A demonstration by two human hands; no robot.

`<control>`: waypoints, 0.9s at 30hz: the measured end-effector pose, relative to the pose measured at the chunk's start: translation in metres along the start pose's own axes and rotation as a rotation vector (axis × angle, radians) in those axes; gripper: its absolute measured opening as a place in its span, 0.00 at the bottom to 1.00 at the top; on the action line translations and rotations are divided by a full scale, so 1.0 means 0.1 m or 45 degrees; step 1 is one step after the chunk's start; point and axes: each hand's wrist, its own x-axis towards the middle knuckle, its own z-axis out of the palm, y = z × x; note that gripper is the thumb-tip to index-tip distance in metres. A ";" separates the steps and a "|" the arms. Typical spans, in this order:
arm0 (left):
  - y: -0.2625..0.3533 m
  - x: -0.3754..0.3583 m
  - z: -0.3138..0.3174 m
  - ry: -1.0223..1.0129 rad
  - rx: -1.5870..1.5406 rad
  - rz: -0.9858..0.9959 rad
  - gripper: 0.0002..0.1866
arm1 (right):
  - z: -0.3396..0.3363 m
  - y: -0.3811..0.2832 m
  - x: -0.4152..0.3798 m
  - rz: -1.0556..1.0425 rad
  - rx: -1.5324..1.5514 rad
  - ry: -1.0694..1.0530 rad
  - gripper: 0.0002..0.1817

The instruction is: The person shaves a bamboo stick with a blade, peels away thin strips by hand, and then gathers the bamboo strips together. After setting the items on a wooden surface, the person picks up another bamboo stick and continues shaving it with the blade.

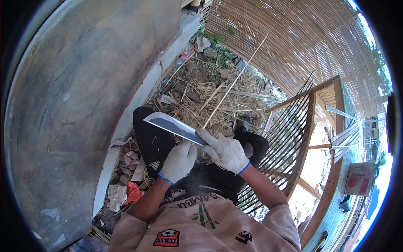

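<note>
My right hand point(228, 152), in a white glove, grips the handle of a large knife point(174, 126). The broad blade points left and slightly up across my lap. A long thin bamboo strip point(235, 82) runs from the blade's edge up and away to the right. Its near end passes under the blade into my gloved left hand point(179, 161), which is closed around it just below the knife. Both hands sit close together over my black trousers point(153, 145).
A grey concrete wall point(79, 92) fills the left, with rubble point(124, 185) at its foot. Dry bamboo shavings point(210, 101) are heaped ahead. To the right stand a wooden frame with dark slats point(289, 138), a woven bamboo screen point(302, 38) and a cardboard box point(359, 178).
</note>
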 end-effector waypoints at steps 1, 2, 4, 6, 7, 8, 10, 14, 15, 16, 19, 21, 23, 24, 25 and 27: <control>-0.04 0.00 0.02 0.032 0.011 0.089 0.15 | -0.01 -0.02 0.00 -0.004 -0.095 -0.055 0.30; -0.07 0.00 0.04 0.064 0.021 0.178 0.15 | -0.01 -0.01 0.01 0.003 -0.095 -0.046 0.30; 0.00 -0.02 0.03 0.067 -0.003 0.137 0.15 | -0.02 0.02 0.04 0.022 -0.156 -0.085 0.30; 0.05 -0.07 0.02 0.068 -0.027 0.092 0.16 | 0.01 0.15 0.07 0.034 -0.163 0.020 0.30; 0.06 -0.10 0.01 0.043 -0.010 0.040 0.17 | 0.02 0.23 0.08 0.040 -0.170 0.120 0.31; 0.06 -0.12 0.01 0.020 0.006 -0.011 0.18 | 0.03 0.31 0.10 0.044 -0.170 0.124 0.31; 0.01 -0.19 0.04 0.025 0.016 -0.007 0.17 | -0.03 0.43 0.16 0.109 -0.097 0.223 0.30; -0.05 -0.26 0.05 0.007 0.039 0.002 0.18 | -0.10 0.58 0.18 0.156 -0.096 0.213 0.30; -0.05 -0.26 0.05 0.004 0.033 0.008 0.18 | -0.10 0.59 0.19 0.108 -0.093 0.266 0.30; -0.04 -0.27 0.04 0.019 0.041 0.018 0.18 | -0.11 0.58 0.18 0.113 -0.098 0.265 0.30; -0.02 -0.32 -0.01 0.020 0.062 0.019 0.19 | -0.19 0.57 0.21 0.166 -0.165 0.198 0.30; -0.02 -0.37 -0.05 0.006 0.080 0.009 0.21 | -0.18 0.69 0.25 0.204 -0.028 0.318 0.28; -0.05 -0.46 -0.09 -0.052 0.110 -0.031 0.19 | -0.20 0.88 0.29 0.224 -0.028 0.399 0.28; -0.05 -0.51 -0.12 -0.062 0.113 -0.028 0.19 | -0.24 0.95 0.29 0.247 -0.033 0.472 0.27; -0.06 -0.56 -0.14 -0.069 0.097 -0.021 0.19 | -0.29 1.01 0.29 0.268 -0.015 0.526 0.27; -0.12 -0.63 -0.15 -0.090 0.078 -0.010 0.18 | -0.38 1.12 0.29 0.292 -0.021 0.542 0.27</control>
